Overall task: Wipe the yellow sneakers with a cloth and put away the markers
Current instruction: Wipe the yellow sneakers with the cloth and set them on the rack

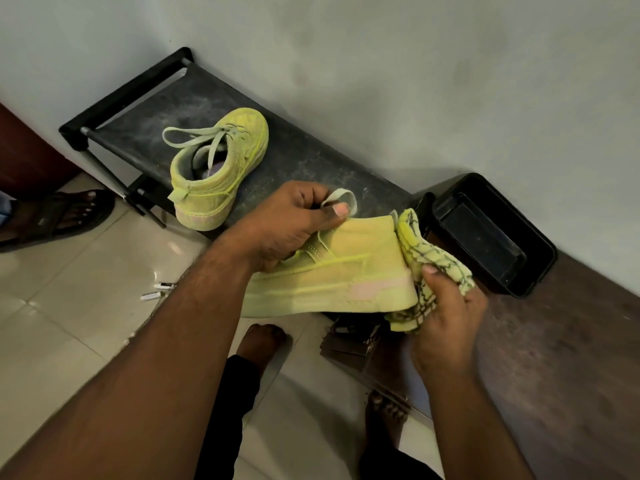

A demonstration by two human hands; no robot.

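Note:
My left hand (291,223) grips a yellow sneaker (346,271) by its top, lying on its side in the air with the heel to the right. My right hand (446,317) holds a yellow cloth with dark lines (420,261) pressed around the sneaker's heel. The second yellow sneaker (221,171) stands upright on the dusty black shoe rack (311,157), laces loose. Two white markers (157,291) lie on the tiled floor at the left, partly hidden behind my left forearm.
A black plastic tray (491,237) sits by the wall at the right. A small dark object (349,341) lies on the floor under the held sneaker. My bare feet (259,341) stand below. Another person's sandalled foot (65,213) is at the far left.

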